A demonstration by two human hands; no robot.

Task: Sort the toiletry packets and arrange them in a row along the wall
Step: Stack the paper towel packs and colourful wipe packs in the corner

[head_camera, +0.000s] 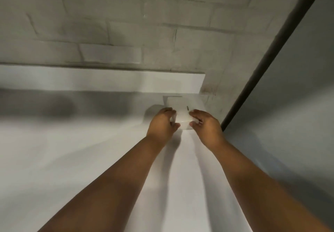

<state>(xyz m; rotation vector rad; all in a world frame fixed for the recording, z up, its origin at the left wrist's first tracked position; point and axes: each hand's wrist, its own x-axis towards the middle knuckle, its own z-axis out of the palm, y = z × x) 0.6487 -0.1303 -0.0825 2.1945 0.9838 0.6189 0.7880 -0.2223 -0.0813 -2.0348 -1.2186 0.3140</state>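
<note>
We judge ourselves to be in the placing step: one white packet [180,112] is being set near the far right end of the white counter [90,159], close to where the low white ledge [108,79] under the tiled wall [126,23] stops. Only this packet shows, so the row seems barely begun, and we cannot say how much sorting is left.

The next move, as we read it, calls for settling the packet square against the ledge, then letting go with both hands at once so that it does not tip or slide. A dark pole [271,56] stands just to the right, so we have little room on that side, and any further packets would have to go leftwards.

Our left hand [161,123] grips the packet's left edge, fingers curled over it. Our right hand [206,125] pinches its right edge.

The packet itself is blurred. It looks pale, flat and roughly square, with a small dark mark near its upper right. We cannot tell whether it already touches the counter, or what it holds.
</note>
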